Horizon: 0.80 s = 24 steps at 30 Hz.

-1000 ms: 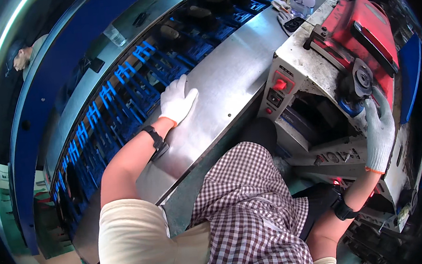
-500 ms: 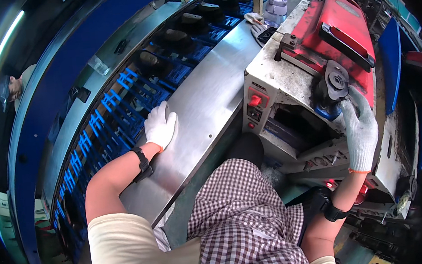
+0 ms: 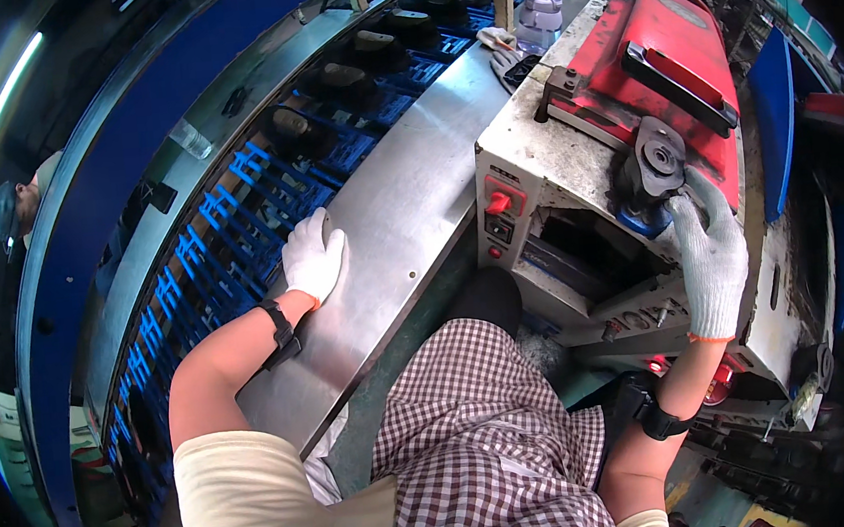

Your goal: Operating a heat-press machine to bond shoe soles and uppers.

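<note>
My left hand [image 3: 314, 258], in a white knit glove, lies with its fingers stretched out on the edge of the steel tabletop [image 3: 377, 202], beside the blue-slatted conveyor [image 3: 225, 195]. It holds nothing. At the red-topped machine [image 3: 570, 115], my gloved right hand [image 3: 714, 253] is bent round the lower right edge of a dark grey part with a round, ringed boss [image 3: 660, 154]. What its fingertips pinch there is hidden. Just below that part sits a blue piece [image 3: 647, 222].
Several dark rounded pieces [image 3: 371, 47] stand along the conveyor. A lilac bottle [image 3: 539, 14] and a loose glove [image 3: 498, 41] are at the tabletop's far end. A red knob [image 3: 499, 204] sits on the machine's front. Behind the blue beam, a person [image 3: 21, 208] is at far left.
The whole view has shifted slightly, with the machine a little further left in it. Both hands keep their places on the tabletop and at the machine.
</note>
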Each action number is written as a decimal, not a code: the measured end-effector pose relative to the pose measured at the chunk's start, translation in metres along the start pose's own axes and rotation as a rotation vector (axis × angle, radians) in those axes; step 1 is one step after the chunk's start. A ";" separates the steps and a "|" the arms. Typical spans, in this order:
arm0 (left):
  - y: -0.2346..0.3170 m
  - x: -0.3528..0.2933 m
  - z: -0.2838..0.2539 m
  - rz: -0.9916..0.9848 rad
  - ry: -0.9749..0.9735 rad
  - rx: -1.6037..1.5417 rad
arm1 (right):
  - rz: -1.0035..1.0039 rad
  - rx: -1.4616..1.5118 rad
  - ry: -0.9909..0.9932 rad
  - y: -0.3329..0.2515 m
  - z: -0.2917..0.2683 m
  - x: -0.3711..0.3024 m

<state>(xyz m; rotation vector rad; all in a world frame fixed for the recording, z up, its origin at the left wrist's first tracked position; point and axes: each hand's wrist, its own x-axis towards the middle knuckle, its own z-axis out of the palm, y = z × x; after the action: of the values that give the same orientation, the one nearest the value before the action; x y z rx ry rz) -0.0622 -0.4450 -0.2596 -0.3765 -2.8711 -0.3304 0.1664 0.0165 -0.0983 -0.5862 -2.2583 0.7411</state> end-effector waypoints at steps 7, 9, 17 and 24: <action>-0.001 -0.001 -0.004 -0.017 0.002 -0.003 | 0.012 0.037 0.000 -0.002 0.001 -0.003; 0.001 -0.001 -0.003 -0.026 -0.017 -0.017 | -0.002 0.016 0.002 -0.005 -0.001 -0.004; -0.010 -0.005 0.002 -0.057 0.010 -0.009 | 0.059 0.067 -0.025 -0.004 0.003 -0.002; -0.051 0.052 -0.017 -0.738 0.465 -0.548 | 0.056 0.052 -0.070 0.011 0.000 0.001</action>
<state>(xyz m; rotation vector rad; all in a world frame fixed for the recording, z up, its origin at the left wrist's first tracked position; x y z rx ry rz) -0.1225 -0.4858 -0.2406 0.6258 -2.3026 -1.1557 0.1678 0.0253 -0.1044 -0.6098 -2.2870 0.8572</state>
